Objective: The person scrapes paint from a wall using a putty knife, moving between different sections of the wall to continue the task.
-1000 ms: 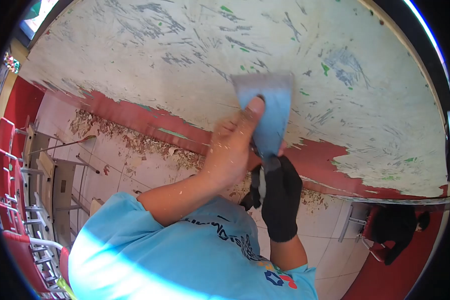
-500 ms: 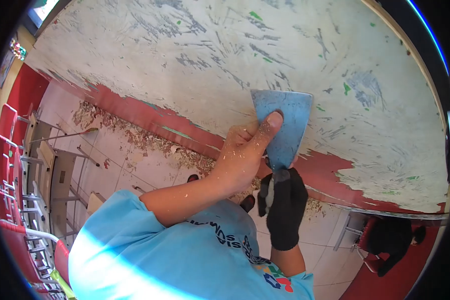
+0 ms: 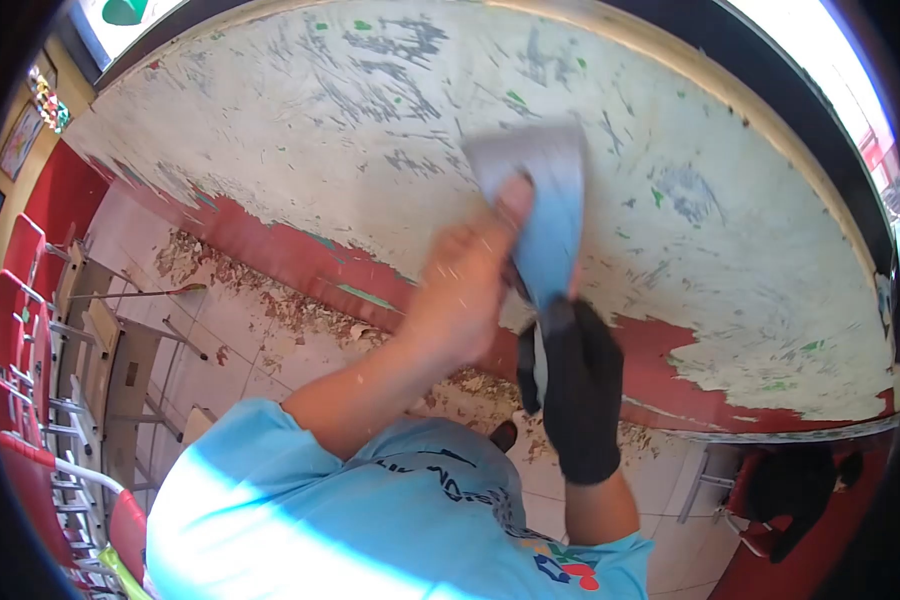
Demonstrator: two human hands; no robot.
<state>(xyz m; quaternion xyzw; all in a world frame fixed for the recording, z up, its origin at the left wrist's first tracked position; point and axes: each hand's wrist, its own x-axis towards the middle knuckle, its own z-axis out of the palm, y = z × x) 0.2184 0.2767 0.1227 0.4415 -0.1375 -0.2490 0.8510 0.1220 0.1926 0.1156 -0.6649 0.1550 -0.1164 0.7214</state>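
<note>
A wide-bladed scraper (image 3: 550, 215) is held up against the wall (image 3: 300, 120), its broad edge pointing up and blurred by motion. Around its handle, my right hand (image 3: 585, 400) is closed in a black glove. My bare left hand (image 3: 465, 280), also smeared, grips the blade from the left, with the thumb lying on the near face and the other fingers partly hidden. Pale scraped surface with grey gouges and green specks surrounds the blade. Below it runs a ragged band of red paint (image 3: 640, 350).
Paint flakes (image 3: 270, 305) litter the tiled floor (image 3: 235, 335) along the wall's foot. Red chairs (image 3: 20, 330) and wooden-topped desks (image 3: 105, 350) stand at left. A window edge (image 3: 820, 110) curves along the top right. A person in black (image 3: 790, 490) is at lower right.
Both hands and the scraper have moved up the wall. My view has shifted, so more of the window frame shows at the top. The grip looks the same.
</note>
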